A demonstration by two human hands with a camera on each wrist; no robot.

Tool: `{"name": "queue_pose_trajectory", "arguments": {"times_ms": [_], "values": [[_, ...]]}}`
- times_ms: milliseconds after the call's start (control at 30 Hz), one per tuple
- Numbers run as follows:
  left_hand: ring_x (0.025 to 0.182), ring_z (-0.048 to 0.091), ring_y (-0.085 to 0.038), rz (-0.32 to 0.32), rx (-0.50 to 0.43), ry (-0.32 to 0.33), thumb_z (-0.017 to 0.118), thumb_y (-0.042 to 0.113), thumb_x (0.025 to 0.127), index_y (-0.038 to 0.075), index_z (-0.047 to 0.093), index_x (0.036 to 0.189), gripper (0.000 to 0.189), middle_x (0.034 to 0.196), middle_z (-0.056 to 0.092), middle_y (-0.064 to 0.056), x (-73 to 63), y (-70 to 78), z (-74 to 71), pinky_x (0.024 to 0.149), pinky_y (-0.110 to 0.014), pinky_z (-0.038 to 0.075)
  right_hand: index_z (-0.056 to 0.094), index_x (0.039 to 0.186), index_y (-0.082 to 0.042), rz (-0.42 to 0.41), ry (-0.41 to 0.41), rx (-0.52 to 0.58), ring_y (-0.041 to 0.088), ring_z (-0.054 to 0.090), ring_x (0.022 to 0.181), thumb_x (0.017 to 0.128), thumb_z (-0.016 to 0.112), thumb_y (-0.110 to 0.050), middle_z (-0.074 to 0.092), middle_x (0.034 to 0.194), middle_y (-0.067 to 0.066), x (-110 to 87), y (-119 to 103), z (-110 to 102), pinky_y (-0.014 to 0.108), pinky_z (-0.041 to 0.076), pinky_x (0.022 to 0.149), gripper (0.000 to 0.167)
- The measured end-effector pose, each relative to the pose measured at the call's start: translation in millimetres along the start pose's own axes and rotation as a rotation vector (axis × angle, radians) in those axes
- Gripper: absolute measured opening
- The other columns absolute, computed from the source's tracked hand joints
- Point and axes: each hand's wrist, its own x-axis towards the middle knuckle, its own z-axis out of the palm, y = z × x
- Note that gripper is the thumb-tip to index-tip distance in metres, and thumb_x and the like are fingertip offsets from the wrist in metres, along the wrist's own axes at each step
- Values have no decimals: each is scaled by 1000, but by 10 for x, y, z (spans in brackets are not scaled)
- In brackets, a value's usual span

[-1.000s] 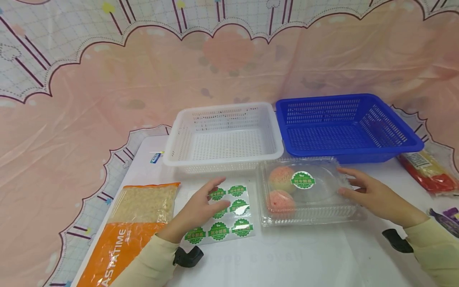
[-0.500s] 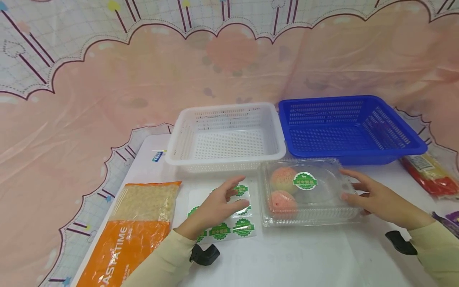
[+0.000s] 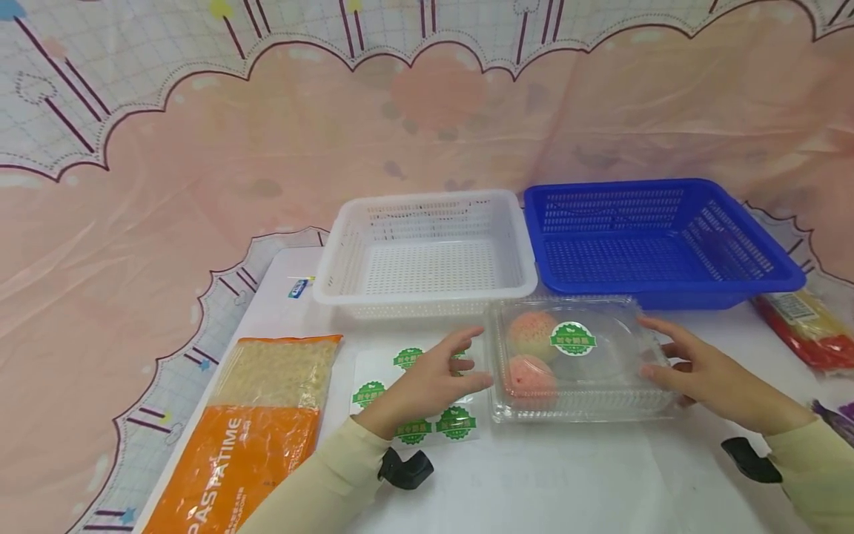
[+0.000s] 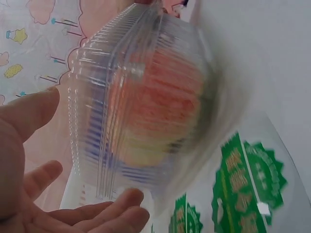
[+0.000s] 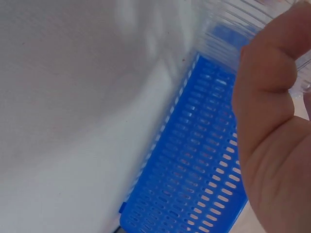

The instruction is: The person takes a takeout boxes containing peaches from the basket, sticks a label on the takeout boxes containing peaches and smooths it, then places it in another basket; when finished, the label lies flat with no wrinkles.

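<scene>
A clear plastic clamshell box lies shut in front of the baskets. Two peaches sit in its left half, and a green round sticker is on its lid. My right hand grips the box's right end, the thumb along its side in the right wrist view. Beside the left end is my left hand, fingers spread and holding nothing, fingertips close to the box wall. Under that hand lies a sheet of green stickers, partly hidden by it.
Behind the box stand a white basket and a blue basket. An orange pasta bag lies at the left, a small blue packet behind it. A red and yellow packet is at the far right.
My left hand has moved right across the sticker sheet to the box's left end. My right hand keeps its place at the right end. The view has shifted slightly.
</scene>
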Motion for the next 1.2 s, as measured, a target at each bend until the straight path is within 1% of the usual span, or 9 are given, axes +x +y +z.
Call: {"name": "queue_pose_trajectory", "arguments": {"times_ms": [133,200,333,433,633,800,1033,1133,1200], "values": [[125,57,-20,-13,-20,-19,73,42,91,37,37,153,72,155,39,-9,38,49,71,93,-41,53,10,161,-12,-16,-1,25,41,55,109,104,57,-24,35,139,41,-27,26,-4,35,54,63,75],[124,58,-21,-10,-27,-22,74,42,90,36,36,153,74,155,40,-10,55,71,100,92,-41,53,9,161,-11,-4,-9,30,40,55,108,104,57,-25,35,139,41,-28,27,-3,36,54,63,76],[125,57,-23,-14,-20,-22,74,45,89,39,32,155,78,153,41,-11,85,94,130,91,-43,54,9,161,-10,7,-18,34,40,55,109,104,57,-26,34,139,42,-29,22,-4,36,55,64,77],[125,57,-23,-17,-15,-25,74,44,90,41,31,155,78,153,41,-12,101,101,128,91,-43,54,11,160,-8,-14,-20,47,42,55,109,103,58,-23,34,139,43,-38,33,-14,36,56,64,75],[115,61,-20,-30,-48,-46,75,39,90,38,34,155,77,149,45,-14,125,132,122,89,-41,54,14,160,-7,-27,-9,43,42,57,110,102,61,-21,35,138,44,-55,32,-27,37,57,63,75],[109,63,-16,-38,-16,-68,76,38,89,37,35,154,77,143,49,-11,96,159,108,86,-38,54,14,160,-7,-17,-21,35,40,59,107,101,62,-21,36,137,45,-85,-1,-40,37,57,62,77],[113,62,-20,-14,19,-90,73,39,92,37,42,151,67,143,49,-12,48,195,101,84,-36,55,14,159,-7,32,-37,16,41,59,108,102,61,-24,37,137,44,-136,-36,-70,37,57,62,77],[112,63,-19,-4,31,-94,72,40,92,37,43,151,66,143,50,-11,27,222,107,84,-35,54,15,159,-7,42,-36,14,36,61,102,102,61,-24,40,135,42,-164,-33,-89,37,57,62,75],[112,63,-18,-6,41,-98,72,40,92,38,43,151,65,142,50,-11,5,241,111,84,-35,54,16,158,-7,30,-23,1,29,61,98,102,60,-23,44,131,37,-187,-26,-101,37,56,61,73]]}}
